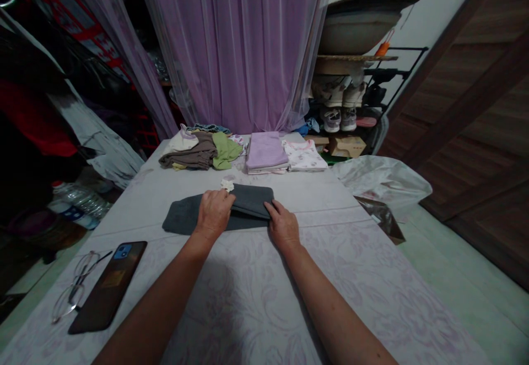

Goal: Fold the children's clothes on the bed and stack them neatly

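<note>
A dark grey folded garment [248,200] lies across the middle of a table covered with a pale patterned cloth [256,299]. My left hand [214,212] rests flat on its centre, fingers stretched out over the fold. My right hand [283,224] lies at the garment's right end, fingers pressing its edge. A small white scrap [227,184] sits just beyond my left fingertips.
At the table's far edge lie a brown and green pile of clothes [198,153], a folded lilac garment [265,152] and a white printed one [305,156]. A phone [109,285] and glasses [72,293] lie near left. A plastic bag [380,180] hangs at right.
</note>
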`<state>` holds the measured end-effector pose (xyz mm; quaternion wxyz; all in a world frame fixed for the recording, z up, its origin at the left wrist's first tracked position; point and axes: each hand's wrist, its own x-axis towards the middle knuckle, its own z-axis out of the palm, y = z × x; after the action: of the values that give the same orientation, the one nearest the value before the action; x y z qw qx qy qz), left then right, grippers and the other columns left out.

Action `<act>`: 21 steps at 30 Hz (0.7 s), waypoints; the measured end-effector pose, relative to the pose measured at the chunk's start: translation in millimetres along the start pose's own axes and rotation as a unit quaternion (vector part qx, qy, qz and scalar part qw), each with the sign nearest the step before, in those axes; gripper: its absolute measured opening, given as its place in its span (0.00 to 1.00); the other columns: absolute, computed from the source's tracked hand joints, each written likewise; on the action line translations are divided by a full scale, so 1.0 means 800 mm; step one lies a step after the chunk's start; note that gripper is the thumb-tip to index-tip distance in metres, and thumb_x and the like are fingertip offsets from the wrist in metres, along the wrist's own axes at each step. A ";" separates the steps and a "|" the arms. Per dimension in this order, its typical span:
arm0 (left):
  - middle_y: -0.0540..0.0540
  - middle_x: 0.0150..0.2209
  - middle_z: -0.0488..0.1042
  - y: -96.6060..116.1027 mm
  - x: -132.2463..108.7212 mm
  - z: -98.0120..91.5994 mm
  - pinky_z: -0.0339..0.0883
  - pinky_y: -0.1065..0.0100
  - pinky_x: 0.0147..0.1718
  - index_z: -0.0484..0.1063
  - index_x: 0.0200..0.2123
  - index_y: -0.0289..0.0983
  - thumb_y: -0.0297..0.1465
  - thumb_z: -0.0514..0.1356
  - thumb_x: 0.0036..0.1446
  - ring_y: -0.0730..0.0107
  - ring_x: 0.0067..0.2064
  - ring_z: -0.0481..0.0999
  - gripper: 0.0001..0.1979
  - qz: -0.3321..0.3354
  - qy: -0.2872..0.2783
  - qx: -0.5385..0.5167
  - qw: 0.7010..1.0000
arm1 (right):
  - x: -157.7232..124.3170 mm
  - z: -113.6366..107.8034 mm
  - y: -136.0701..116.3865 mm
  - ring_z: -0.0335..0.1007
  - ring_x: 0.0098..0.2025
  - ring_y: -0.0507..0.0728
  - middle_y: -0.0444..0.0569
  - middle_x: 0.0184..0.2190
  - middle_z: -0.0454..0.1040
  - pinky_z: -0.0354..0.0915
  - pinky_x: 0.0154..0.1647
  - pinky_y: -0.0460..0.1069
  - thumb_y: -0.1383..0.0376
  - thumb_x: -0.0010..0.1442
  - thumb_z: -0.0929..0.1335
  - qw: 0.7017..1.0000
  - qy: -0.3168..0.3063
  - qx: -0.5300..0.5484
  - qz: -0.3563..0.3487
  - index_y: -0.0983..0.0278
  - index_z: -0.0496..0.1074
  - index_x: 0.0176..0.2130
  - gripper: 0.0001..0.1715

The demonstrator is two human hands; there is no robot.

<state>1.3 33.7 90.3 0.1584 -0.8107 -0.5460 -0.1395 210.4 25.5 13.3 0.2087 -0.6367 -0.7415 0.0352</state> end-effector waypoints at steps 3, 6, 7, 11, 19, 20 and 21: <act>0.41 0.37 0.74 -0.004 -0.009 0.004 0.60 0.55 0.44 0.74 0.39 0.39 0.22 0.55 0.56 0.54 0.41 0.70 0.11 0.000 0.016 0.005 1.000 | 0.000 -0.002 0.002 0.63 0.60 0.60 0.55 0.63 0.64 0.61 0.54 0.54 0.73 0.55 0.64 0.999 0.005 0.029 0.018 0.62 0.60 0.65 0.39; 0.41 0.37 0.74 -0.003 -0.010 0.003 0.60 0.55 0.46 0.74 0.41 0.39 0.22 0.56 0.54 0.54 0.42 0.70 0.12 -0.002 0.024 -0.001 1.000 | 0.003 0.000 0.001 0.62 0.60 0.62 0.57 0.62 0.64 0.60 0.55 0.56 0.72 0.53 0.65 0.998 0.014 0.035 0.058 0.64 0.58 0.66 0.42; 0.41 0.38 0.74 -0.002 -0.010 0.003 0.60 0.55 0.46 0.73 0.41 0.39 0.22 0.57 0.53 0.54 0.42 0.70 0.13 -0.005 0.023 -0.002 1.000 | 0.003 0.001 0.001 0.62 0.60 0.62 0.57 0.62 0.64 0.59 0.55 0.56 0.73 0.53 0.65 0.997 0.017 0.034 0.066 0.63 0.59 0.65 0.41; 0.41 0.38 0.74 0.006 -0.017 0.012 0.59 0.54 0.48 0.73 0.40 0.38 0.23 0.59 0.50 0.53 0.43 0.70 0.13 -0.026 0.017 -0.014 0.999 | 0.003 0.006 0.002 0.63 0.60 0.60 0.56 0.61 0.65 0.58 0.56 0.55 0.76 0.51 0.62 0.996 0.035 0.058 0.055 0.61 0.57 0.66 0.44; 0.41 0.38 0.74 0.013 -0.038 0.029 0.57 0.53 0.52 0.74 0.40 0.39 0.24 0.60 0.50 0.53 0.45 0.70 0.13 -0.048 -0.015 -0.037 0.998 | 0.012 0.008 0.004 0.60 0.62 0.66 0.62 0.66 0.55 0.59 0.56 0.58 0.73 0.49 0.67 0.998 0.058 0.023 -0.026 0.61 0.55 0.67 0.48; 0.41 0.38 0.74 0.011 -0.036 0.027 0.57 0.52 0.53 0.74 0.41 0.39 0.25 0.60 0.50 0.53 0.45 0.70 0.13 -0.051 -0.014 -0.035 0.998 | 0.016 0.008 0.003 0.60 0.62 0.65 0.60 0.66 0.57 0.59 0.56 0.57 0.74 0.49 0.67 0.997 0.062 0.023 -0.027 0.61 0.58 0.66 0.46; 0.41 0.38 0.74 0.010 -0.034 0.025 0.56 0.52 0.53 0.74 0.42 0.39 0.25 0.60 0.50 0.53 0.45 0.70 0.13 -0.054 -0.013 -0.032 0.998 | 0.020 0.008 0.002 0.61 0.61 0.63 0.58 0.65 0.59 0.59 0.55 0.56 0.75 0.50 0.66 0.997 0.064 0.029 -0.022 0.60 0.61 0.64 0.43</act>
<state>-0.4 16.2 60.4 0.1178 -0.7864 -0.5863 -0.1548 208.2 42.6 11.5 0.2750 -0.6149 -0.7390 0.0117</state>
